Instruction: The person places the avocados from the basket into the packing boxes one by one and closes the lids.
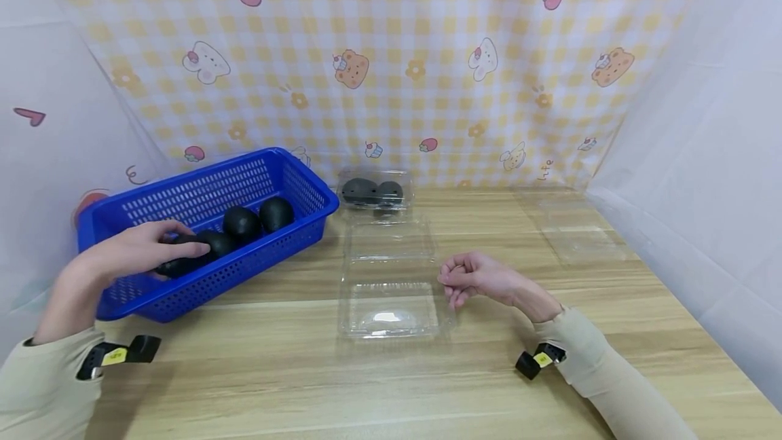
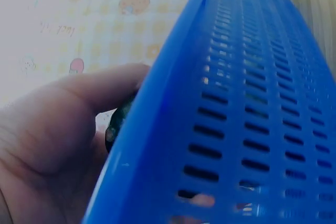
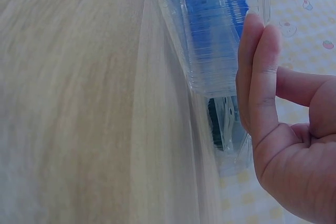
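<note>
In the blue basket [image 1: 244, 277] at the left, my left hand [image 1: 137, 246] grips a dark avocado [image 1: 180, 267], thumb on its near side. Part of that avocado [image 2: 116, 124] shows behind the basket rim in the left wrist view. Several other avocados [image 1: 277, 214] lie to its right. An opened clear plastic clamshell box [image 1: 391, 297] lies mid-table, its lid folded back away from me. At the box's right edge is my right hand [image 1: 485, 280], with some fingers straight in the right wrist view; whether the fingertips touch the rim is unclear.
Behind the opened box, a second clear plastic box [image 1: 403, 178] with dark avocados inside stands near the patterned backdrop [image 1: 415, 107]. More clear plastic packaging [image 1: 571, 229] lies at the back right of the wooden table [image 1: 305, 386]. White sheeting [image 1: 702, 121] borders the right side.
</note>
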{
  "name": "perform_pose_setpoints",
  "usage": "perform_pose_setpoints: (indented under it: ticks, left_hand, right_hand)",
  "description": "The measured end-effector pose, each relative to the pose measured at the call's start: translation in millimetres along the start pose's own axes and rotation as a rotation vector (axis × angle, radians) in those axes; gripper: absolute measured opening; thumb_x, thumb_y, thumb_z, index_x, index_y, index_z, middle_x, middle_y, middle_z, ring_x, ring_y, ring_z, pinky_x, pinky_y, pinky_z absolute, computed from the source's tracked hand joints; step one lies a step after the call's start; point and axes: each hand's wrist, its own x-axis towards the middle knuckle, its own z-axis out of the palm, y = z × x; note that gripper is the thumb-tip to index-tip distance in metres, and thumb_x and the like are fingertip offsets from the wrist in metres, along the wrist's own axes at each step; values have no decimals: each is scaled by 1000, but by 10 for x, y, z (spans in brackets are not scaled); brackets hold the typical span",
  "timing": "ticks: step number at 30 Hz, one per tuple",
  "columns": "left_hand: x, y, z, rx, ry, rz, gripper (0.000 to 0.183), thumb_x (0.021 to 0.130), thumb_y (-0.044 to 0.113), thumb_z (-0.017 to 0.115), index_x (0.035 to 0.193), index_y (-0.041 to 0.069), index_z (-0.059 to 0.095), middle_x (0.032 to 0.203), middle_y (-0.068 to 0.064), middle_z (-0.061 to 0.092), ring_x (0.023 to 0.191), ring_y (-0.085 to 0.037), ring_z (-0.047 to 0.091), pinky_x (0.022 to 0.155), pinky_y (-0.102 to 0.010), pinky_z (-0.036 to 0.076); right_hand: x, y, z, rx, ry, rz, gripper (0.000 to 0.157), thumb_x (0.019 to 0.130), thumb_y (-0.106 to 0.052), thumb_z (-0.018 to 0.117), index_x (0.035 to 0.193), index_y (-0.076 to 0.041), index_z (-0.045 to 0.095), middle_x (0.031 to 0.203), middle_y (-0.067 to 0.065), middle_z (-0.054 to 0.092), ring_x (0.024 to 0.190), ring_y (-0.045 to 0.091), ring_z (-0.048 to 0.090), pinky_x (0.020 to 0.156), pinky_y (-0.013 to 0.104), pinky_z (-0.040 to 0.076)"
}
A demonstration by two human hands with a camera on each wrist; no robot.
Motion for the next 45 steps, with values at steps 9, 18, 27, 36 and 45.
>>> perform_pose_setpoints:
  ticks: [9,18,27,36,45]
  left_hand:
    - [4,135,-2,81,117,-27,79,100,52,56,141,-13,38,134,-45,42,112,-54,53,82,-58,54]
    - [-24,338,37,60,203,-21,80,98,57,56,145,-6,40,139,-40,40,118,-54,46,86,-66,45]
    - [-88,650,173,30,273,21,76,97,55,59,145,0,41,137,-36,44,118,-52,45,81,-57,47]
    - [-70,894,412,-21,339,111,69,94,52,67,139,4,48,133,-30,51,116,-47,51,74,-43,50]
    - [-67,1093,619,-55,374,218,59,93,46,71,132,6,52,119,-21,61,101,-35,60,69,-38,51]
  right_hand:
    - [1,-1,2,-7,-1,-1,28,103,-7,56,112,18,47,85,14,65,69,15,68,67,27,59]
    - [-4,4,4,-2,-1,-3,27,103,-6,56,112,18,47,85,15,65,69,15,68,67,27,59]
    - [-5,1,11,1,-3,-7,24,103,-5,55,110,17,48,85,15,65,69,15,68,67,26,59]
    - [-4,2,14,5,-1,-1,22,103,-5,55,110,15,49,85,16,65,69,15,68,66,26,59]
    - [4,16,4,10,-1,-5,21,103,-5,55,109,14,49,85,16,65,69,15,68,67,26,59]
